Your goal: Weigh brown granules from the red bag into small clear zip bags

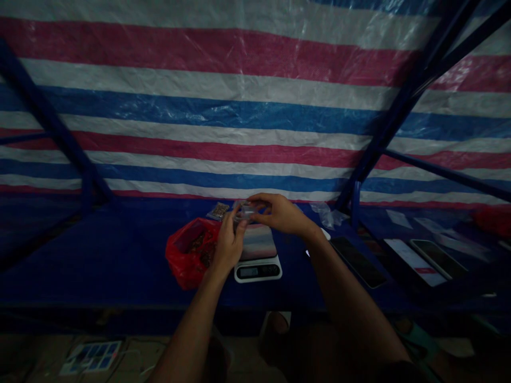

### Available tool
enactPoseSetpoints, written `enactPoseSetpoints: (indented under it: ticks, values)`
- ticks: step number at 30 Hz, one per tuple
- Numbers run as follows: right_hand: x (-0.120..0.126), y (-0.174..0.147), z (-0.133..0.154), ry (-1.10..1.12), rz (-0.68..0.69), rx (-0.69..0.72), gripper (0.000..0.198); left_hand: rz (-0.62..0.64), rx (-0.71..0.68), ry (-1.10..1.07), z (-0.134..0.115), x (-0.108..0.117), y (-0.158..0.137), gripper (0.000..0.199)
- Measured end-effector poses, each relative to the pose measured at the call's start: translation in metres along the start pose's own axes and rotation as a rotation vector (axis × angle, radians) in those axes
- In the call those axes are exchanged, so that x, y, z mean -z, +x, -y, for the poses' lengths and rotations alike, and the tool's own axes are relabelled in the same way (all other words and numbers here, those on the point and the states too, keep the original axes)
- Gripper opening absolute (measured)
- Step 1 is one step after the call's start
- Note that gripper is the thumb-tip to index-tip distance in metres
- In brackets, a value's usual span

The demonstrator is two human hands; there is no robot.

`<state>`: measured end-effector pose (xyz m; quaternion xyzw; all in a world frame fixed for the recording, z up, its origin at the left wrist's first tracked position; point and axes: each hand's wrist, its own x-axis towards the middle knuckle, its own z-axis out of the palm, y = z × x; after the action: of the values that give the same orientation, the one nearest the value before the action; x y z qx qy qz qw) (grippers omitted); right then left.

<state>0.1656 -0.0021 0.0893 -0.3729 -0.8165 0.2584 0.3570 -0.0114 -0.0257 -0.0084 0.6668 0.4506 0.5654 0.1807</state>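
Observation:
Between my two hands is a small clear plastic bag [246, 211], held above the back of a white kitchen scale [258, 269]. My left hand [230, 238] grips the bag's left side, thumb toward me. My right hand [279, 214] pinches its right side between thumb and fingers. The scale's display is lit, but its digits are too small to read surely. Left of the scale stands an open red plastic bag [179, 266] with small brown pieces in it. Behind my left hand lies a filled clear packet [219, 210] of similar brown bits.
Clear plastic bags [328, 215] lie to the right, near a blue metal post [355, 199]. A dark phone [358, 261] and two more phones lie farther right on the blue surface [131, 260]. Striped sheeting [223, 96] hangs behind. A power strip [91, 357] is on the floor.

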Motion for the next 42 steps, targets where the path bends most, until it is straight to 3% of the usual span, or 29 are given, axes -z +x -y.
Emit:
enactPoseSetpoints:
  ticks: [4,7,10,14,18,21,23,25,28,31,33,36,39,41,42]
  values:
    - [0.002,-0.005,-0.015,0.145,-0.074,-0.068,0.049,-0.017,0.239,-0.282,-0.002,-0.008,0.001,0.059]
    - [-0.006,-0.015,-0.034,0.151,-0.122,-0.041,0.042,-0.017,0.422,-0.614,-0.004,-0.006,0.006,0.068]
    - [-0.024,-0.027,-0.053,0.059,-0.028,-0.021,0.035,-0.035,0.492,-0.830,-0.007,0.001,0.009,0.072]
    - [-0.039,-0.034,-0.065,-0.043,0.103,-0.054,0.043,0.042,0.545,-0.864,-0.008,0.015,0.008,0.074]
    - [-0.035,-0.024,-0.045,0.020,-0.104,0.113,0.045,0.100,0.578,-0.804,-0.006,0.026,0.003,0.080]
    - [-0.036,-0.012,-0.023,0.012,-0.074,0.256,0.029,0.163,0.590,-0.761,-0.004,0.028,0.001,0.084]
    - [-0.038,-0.005,-0.016,-0.003,-0.028,0.286,0.015,0.167,0.546,-0.694,-0.001,0.032,0.001,0.083]
    - [-0.033,-0.001,-0.018,-0.006,-0.072,0.249,0.010,0.127,0.442,-0.538,0.002,0.042,0.003,0.079]
    - [-0.014,0.000,-0.035,-0.115,-0.282,0.131,0.012,0.101,0.287,-0.084,0.011,0.068,0.005,0.061]
    - [0.006,-0.002,-0.061,-0.411,-0.421,0.013,0.015,0.233,0.214,0.393,0.013,0.091,0.004,0.037]
    - [0.007,-0.005,-0.077,-0.548,-0.370,-0.082,0.018,0.221,0.161,0.589,0.005,0.101,0.003,0.031]
    - [-0.009,-0.010,-0.086,-0.637,-0.184,-0.173,0.022,-0.062,0.092,0.717,-0.013,0.116,0.003,0.031]
    - [-0.036,-0.009,-0.071,-0.564,-0.132,-0.124,0.026,-0.218,0.240,0.843,-0.016,0.141,0.002,0.048]
    - [-0.055,-0.004,-0.051,-0.490,-0.116,-0.062,0.032,-0.098,0.516,0.919,-0.001,0.158,-0.002,0.074]
    - [-0.064,0.000,-0.040,-0.477,-0.073,-0.038,0.041,0.036,0.662,0.901,0.009,0.165,-0.004,0.078]
